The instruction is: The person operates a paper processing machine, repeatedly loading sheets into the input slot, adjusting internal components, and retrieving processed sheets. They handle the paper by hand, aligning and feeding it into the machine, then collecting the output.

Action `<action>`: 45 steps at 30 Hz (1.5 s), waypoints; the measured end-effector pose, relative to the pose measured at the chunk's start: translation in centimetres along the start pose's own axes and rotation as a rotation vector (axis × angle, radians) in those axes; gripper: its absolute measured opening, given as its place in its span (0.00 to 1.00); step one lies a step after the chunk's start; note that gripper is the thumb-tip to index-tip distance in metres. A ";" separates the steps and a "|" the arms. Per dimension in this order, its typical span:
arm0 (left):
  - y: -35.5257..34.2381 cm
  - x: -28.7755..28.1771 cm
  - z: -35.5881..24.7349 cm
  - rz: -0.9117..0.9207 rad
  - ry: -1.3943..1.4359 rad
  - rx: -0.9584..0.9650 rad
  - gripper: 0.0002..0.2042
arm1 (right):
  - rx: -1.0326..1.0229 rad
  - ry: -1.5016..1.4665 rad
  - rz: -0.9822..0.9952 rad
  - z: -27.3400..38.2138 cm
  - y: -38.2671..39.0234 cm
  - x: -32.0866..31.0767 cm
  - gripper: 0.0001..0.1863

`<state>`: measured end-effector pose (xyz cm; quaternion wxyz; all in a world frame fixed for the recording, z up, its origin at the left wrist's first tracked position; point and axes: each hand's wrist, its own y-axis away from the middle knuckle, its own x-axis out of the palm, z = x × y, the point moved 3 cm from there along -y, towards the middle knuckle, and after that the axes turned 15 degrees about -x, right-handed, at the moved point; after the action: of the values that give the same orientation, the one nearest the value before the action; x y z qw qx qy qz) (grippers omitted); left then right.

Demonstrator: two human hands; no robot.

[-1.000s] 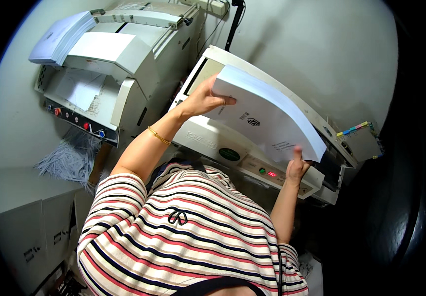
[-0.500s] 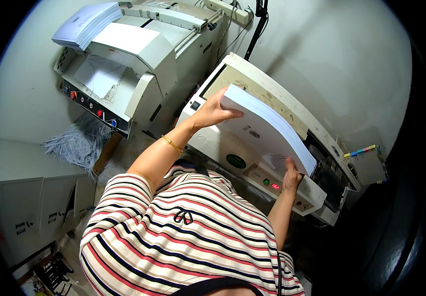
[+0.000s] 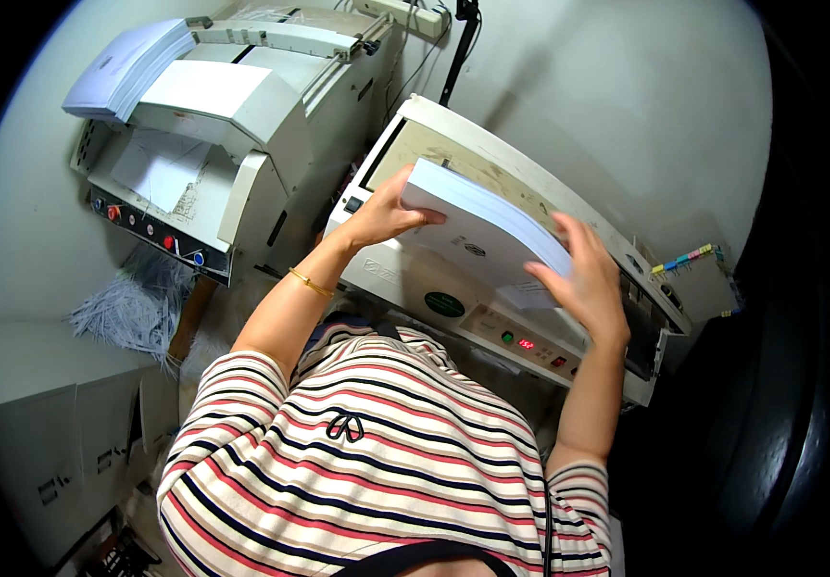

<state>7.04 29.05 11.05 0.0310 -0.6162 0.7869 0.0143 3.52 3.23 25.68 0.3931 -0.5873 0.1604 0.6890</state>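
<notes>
A thick stack of white printed paper [image 3: 487, 252] stands tilted on the cream-coloured machine [image 3: 391, 279], its upper edge bowed. My left hand [image 3: 386, 213] grips the stack's left end, thumb across the front sheet and fingers behind. At the right end is my right hand [image 3: 590, 284], thumb and fingers spread apart around the corner; whether it touches the paper is hard to make out. Below the stack, the machine's front panel has a green button [image 3: 507, 337] and a lit red display [image 3: 527, 343].
To the left stands a paper cutter [image 3: 271, 125] with a second stack of paper [image 3: 131, 72] on top. Shredded paper strips [image 3: 136, 313] pile beneath it. Grey cabinets [image 3: 59, 433] stand at lower left. Behind the machine rises a black pole [image 3: 457, 58], with coloured tabs [image 3: 689, 260] at right.
My right hand has let go of the stack's lower right corner and come up around its right end, fingers spreading. My left hand keeps its grip. The whole view has shifted slightly.
</notes>
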 end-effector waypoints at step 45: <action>-16.8 0.8 4.9 0.443 -0.185 -0.405 0.19 | 0.147 -0.105 0.658 -16.7 -13.7 -1.3 0.28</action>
<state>23.31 24.55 6.33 -0.0245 -0.4193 0.8770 0.2332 24.98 0.12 25.92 0.1986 -0.4380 0.3702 0.7948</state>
